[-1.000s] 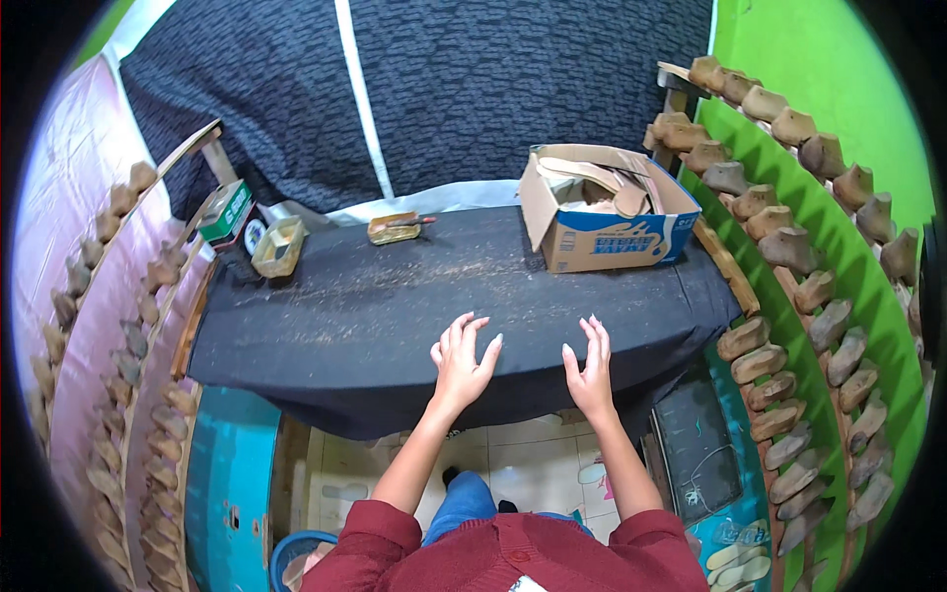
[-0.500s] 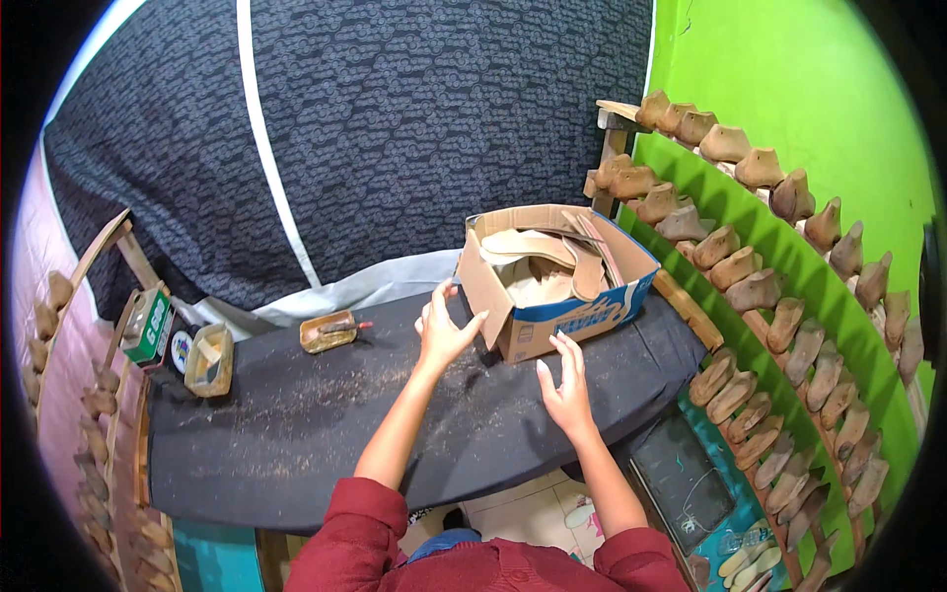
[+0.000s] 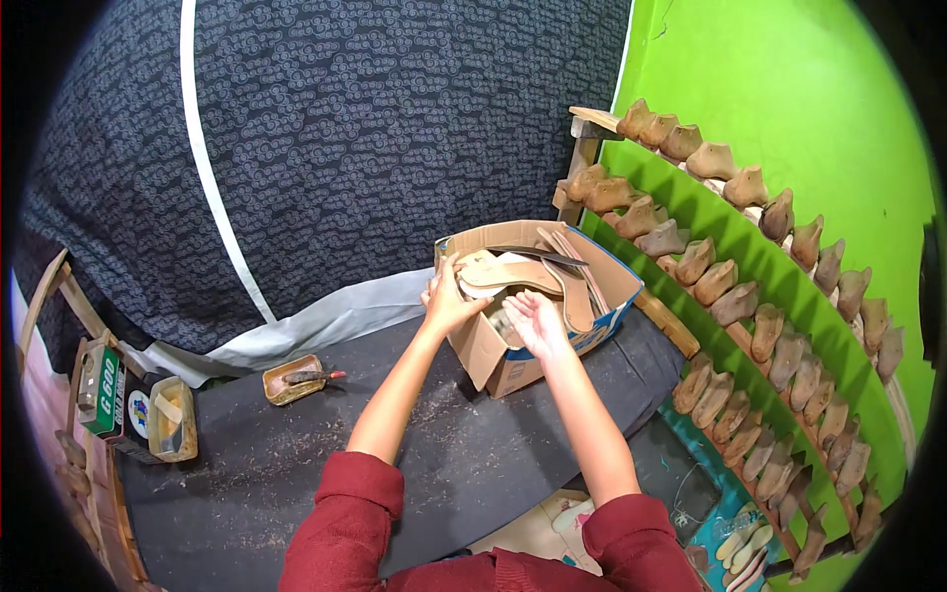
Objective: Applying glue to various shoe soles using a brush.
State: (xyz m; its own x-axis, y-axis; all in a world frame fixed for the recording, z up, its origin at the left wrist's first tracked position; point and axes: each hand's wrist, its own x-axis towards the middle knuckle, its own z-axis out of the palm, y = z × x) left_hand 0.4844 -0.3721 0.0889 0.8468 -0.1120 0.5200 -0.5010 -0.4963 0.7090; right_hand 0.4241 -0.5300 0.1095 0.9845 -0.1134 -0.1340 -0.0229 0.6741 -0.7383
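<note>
A cardboard box (image 3: 508,375) with blue printing stands on the dark cloth-covered table, its top flaps raised. Inside lie several pale, shoe-sole-shaped pieces (image 3: 513,273) and longer strips. At the box's left side is my left hand (image 3: 452,306), thumb and forefinger apart around the ends of the pale pieces; whether it touches them is unclear. Over the near side of the opening, my right hand (image 3: 538,328) is turned palm up, fingers spread and holding nothing. Part of the box's contents is hidden behind it.
Wooden shoe lasts (image 3: 738,304) line curved racks on the right against a green wall. Left on the table are a small tray with a tool (image 3: 296,379), a larger tray (image 3: 175,419) and a green can (image 3: 99,385). Shavings (image 3: 247,493) litter the cloth. A patterned curtain (image 3: 395,128) hangs behind.
Both hands have moved from outside the box to its opening. My right hand has turned palm up above it. The view has shifted slightly, and a box flap has tilted.
</note>
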